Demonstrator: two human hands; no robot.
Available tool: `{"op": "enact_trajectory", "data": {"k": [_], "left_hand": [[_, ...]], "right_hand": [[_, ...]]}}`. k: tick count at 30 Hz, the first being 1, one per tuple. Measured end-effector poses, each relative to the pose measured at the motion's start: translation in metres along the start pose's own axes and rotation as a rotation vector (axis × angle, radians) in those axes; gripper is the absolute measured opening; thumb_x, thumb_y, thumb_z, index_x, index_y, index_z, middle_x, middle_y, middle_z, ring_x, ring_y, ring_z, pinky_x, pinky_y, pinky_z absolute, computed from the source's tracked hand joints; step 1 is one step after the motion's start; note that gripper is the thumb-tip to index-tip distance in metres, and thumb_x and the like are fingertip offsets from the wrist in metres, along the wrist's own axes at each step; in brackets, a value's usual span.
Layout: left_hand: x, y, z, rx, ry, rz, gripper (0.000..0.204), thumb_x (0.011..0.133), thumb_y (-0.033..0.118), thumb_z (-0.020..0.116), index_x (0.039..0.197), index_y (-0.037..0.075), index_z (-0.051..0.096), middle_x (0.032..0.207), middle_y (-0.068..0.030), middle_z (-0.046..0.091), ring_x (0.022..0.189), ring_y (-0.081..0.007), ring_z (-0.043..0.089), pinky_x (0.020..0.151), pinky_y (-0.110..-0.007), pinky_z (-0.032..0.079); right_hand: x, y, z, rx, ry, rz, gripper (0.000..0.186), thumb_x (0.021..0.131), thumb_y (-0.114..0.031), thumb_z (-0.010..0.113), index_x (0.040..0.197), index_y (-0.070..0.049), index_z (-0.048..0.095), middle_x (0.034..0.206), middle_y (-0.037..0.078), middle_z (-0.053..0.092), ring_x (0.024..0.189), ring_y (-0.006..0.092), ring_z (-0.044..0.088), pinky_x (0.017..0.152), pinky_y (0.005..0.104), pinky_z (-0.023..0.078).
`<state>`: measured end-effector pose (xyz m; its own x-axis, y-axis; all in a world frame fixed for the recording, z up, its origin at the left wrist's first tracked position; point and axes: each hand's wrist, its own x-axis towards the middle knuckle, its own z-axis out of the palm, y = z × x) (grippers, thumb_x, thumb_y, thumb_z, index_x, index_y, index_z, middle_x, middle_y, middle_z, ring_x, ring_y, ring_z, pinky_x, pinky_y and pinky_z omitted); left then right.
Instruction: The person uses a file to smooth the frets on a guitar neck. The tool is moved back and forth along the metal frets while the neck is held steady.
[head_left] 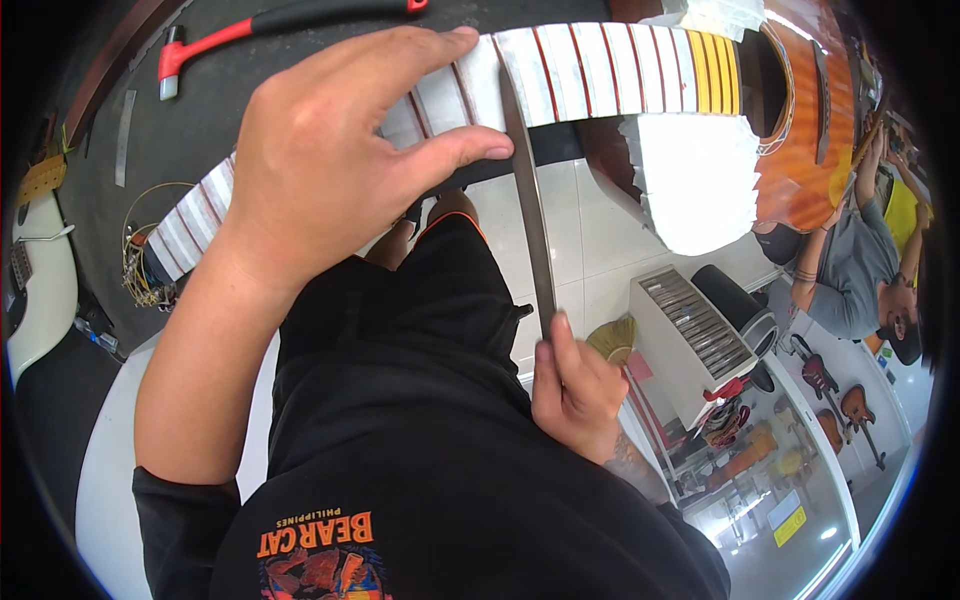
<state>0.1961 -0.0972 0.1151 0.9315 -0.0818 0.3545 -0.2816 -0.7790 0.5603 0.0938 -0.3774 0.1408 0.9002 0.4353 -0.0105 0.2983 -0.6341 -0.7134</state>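
Observation:
An acoustic guitar lies across the top of the view, its neck covered in white strips between the frets, with yellow ones near the soundhole. My left hand spans the neck from above, thumb at the near edge and index fingertip at the far edge. In my right hand is the lower end of a long, narrow metal file. The file's far end rests over the neck, crosswise, just beside my left thumb tip. White paper covers part of the glossy orange-brown body.
A red-and-black hammer lies on the dark bench beyond the neck. At the left are a metal ruler and a cream guitar body. To the right stand a rack of files, a hand broom and another person.

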Motion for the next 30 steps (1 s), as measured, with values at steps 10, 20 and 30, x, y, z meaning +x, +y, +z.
{"op": "enact_trajectory", "data": {"k": [10, 20, 30], "left_hand": [[0.000, 0.000, -0.001, -0.018, -0.005, -0.036, 0.056, 0.068, 0.023, 0.096, 0.116, 0.002, 0.076, 0.111, -0.0144, 0.078, 0.101, -0.0282, 0.076, 0.088, -0.034, 0.059], [0.000, 0.000, 0.001, 0.001, -0.001, -0.010, 0.055, 0.068, 0.023, 0.096, 0.115, 0.002, 0.077, 0.111, -0.0137, 0.078, 0.100, -0.0276, 0.076, 0.088, -0.034, 0.059], [-0.001, -0.001, 0.000, 0.008, -0.019, -0.042, 0.055, 0.071, 0.024, 0.096, 0.117, 0.003, 0.076, 0.112, -0.0117, 0.078, 0.099, -0.0243, 0.076, 0.088, -0.033, 0.059]], "right_hand": [[0.109, -0.016, 0.017, 0.006, 0.050, -0.042, 0.044, 0.095, 0.002, 0.070, 0.139, -0.003, 0.066, 0.064, 0.011, 0.058, 0.052, 0.0150, 0.052, 0.054, 0.0293, 0.046], [0.056, -0.009, 0.010, -0.024, 0.017, -0.034, 0.048, 0.091, 0.008, 0.068, 0.138, 0.001, 0.065, 0.062, 0.010, 0.057, 0.049, 0.0190, 0.054, 0.051, 0.0298, 0.045], [0.097, -0.007, 0.003, 0.123, 0.093, -0.018, 0.040, 0.098, 0.001, 0.066, 0.138, -0.002, 0.067, 0.064, 0.004, 0.062, 0.060, 0.0024, 0.052, 0.056, 0.0220, 0.045]]}}
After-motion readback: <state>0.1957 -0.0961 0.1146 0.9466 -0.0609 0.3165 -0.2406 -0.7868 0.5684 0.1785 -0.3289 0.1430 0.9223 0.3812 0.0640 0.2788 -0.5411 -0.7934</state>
